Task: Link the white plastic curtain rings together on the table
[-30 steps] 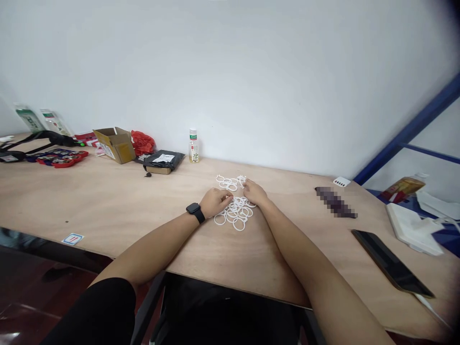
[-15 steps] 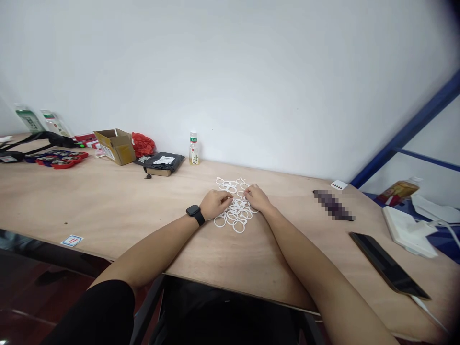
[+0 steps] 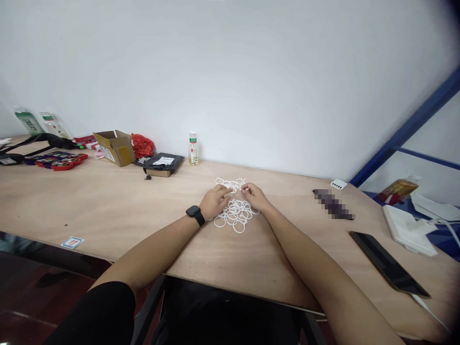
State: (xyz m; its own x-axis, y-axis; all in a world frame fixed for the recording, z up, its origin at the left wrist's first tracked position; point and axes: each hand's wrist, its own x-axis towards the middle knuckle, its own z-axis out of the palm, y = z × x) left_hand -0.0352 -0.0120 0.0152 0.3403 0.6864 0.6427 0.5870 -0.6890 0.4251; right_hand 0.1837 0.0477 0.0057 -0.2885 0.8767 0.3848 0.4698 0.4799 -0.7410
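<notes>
Reaching over the wooden table [image 3: 187, 249], the left hand [image 3: 214, 203] has its fingers a bit bent, with a small gap by the thumb. Its fingertips are right by the small bunch of white rings [image 3: 225, 184] that lies just past them. I cannot tell if it has hold of one.

The right hand [image 3: 253, 196] is close by, with its finger and thumb near each other, almost in a pinch. Its tips are at the right end of that same small bunch. Something tiny and white shows there, but I cannot tell if the hand is holding it.

The big heap of white rings [image 3: 237, 211] lies flat between the two hands and a little nearer the person. Many of these rings lie on top of each other.

A black watch [image 3: 193, 211] is on the wrist just behind the left hand. Farther away, past the left hand and to its left, are a bottle [image 3: 193, 152], a black bag [image 3: 172, 160] and a box [image 3: 124, 149]. A phone [image 3: 390, 263] lies well to the right of the right hand.
</notes>
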